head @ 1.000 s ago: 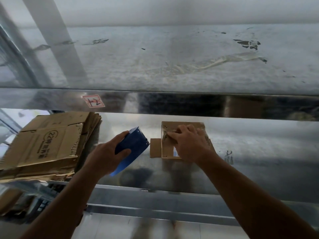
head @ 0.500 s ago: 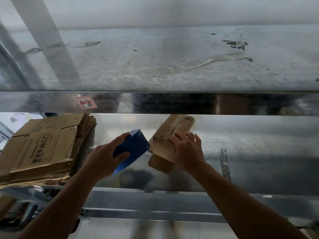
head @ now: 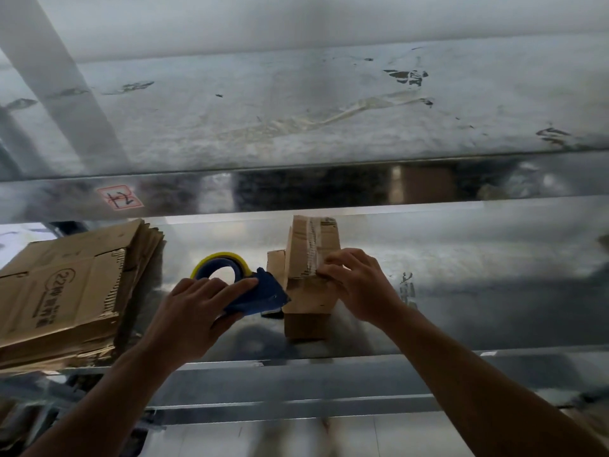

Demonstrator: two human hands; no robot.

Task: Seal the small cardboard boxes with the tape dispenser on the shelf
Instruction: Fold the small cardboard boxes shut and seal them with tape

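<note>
- Small cardboard box stands mid-way along the metal shelf, with a taped seam running up its face
- Right hand: fingers curled, gripping the box at its right edge
- Left hand: clamped round the blue tape dispenser, whose nose is just beside the box's left side
- Stack of flattened cartons lies at the shelf's left end

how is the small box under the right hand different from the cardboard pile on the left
The small box is folded into shape; the cardboard pile lies flattened. The small box has tape along its seam; the cardboard pile shows none. The right hand holds the small box; no hand touches the cardboard pile. Both are brown cardboard on the shelf.
</note>
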